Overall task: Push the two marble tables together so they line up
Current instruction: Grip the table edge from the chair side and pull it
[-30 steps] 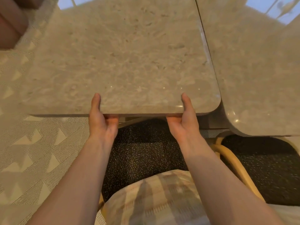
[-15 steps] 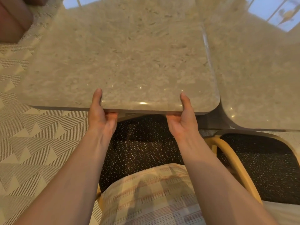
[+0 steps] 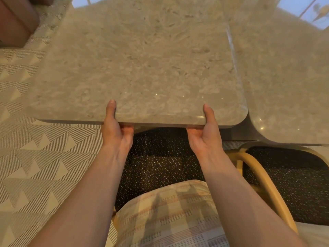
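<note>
nearest: black speckled chair seat with tan curved frame (image 3: pixel 160 163) on pale triangle-patterned floor (image 3: pixel 35 166). above it, left hand (image 3: pixel 116 134) and right hand (image 3: pixel 204 138) clamped on near edge of beige marble table with rounded corners (image 3: pixel 142 68), thumbs on top, fingers underneath. to its right, touching along the side seam, second beige marble table (image 3: pixel 284 77), near edge set slightly closer.
</note>
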### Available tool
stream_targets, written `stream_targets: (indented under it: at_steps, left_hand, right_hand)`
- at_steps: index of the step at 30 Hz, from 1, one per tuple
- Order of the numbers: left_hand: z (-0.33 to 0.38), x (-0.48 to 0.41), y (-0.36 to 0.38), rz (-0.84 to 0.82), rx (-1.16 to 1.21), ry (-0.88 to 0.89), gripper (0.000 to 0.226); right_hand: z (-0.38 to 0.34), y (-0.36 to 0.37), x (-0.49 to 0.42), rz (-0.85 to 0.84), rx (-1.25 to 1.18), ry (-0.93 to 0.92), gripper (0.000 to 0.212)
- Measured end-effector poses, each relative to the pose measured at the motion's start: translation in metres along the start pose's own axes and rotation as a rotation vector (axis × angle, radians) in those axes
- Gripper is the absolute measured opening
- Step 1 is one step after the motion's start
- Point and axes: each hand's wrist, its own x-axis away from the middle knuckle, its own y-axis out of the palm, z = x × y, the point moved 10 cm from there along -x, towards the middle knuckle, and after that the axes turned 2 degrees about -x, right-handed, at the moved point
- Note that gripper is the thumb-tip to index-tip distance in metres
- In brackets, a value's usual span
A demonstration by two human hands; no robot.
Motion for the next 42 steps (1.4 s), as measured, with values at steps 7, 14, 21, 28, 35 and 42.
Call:
stream_targets:
  at_steps: [7,14,21,28,35,42]
  left_hand:
    - [0.004,0.009,0.002,-0.032,0.039,0.006,0.044]
    - [0.0,0.023,-0.015,-0.035,0.006,-0.02,0.044]
    - [-0.003,0.027,-0.028,-0.009,0.013,-0.025,0.05]
    - [-0.003,0.028,-0.03,0.042,0.062,-0.015,0.041]
    - [-0.033,0.09,-0.021,-0.062,-0.312,-0.06,0.06]
    - [0.075,0.178,0.04,-0.214,-0.484,0.384,0.059]
  right_hand:
    - [-0.003,0.003,0.005,-0.019,0.013,-0.051,0.046]
    - [0.002,-0.011,0.018,-0.005,0.029,-0.051,0.045]
    - [0.004,-0.02,0.031,-0.001,0.02,-0.039,0.046]
    - [0.004,-0.021,0.031,0.039,-0.001,-0.025,0.051]
    - [0.041,-0.019,0.076,0.012,0.143,0.208,0.064]
    - [-0.006,0.062,0.145,-0.315,0.845,-0.014,0.043]
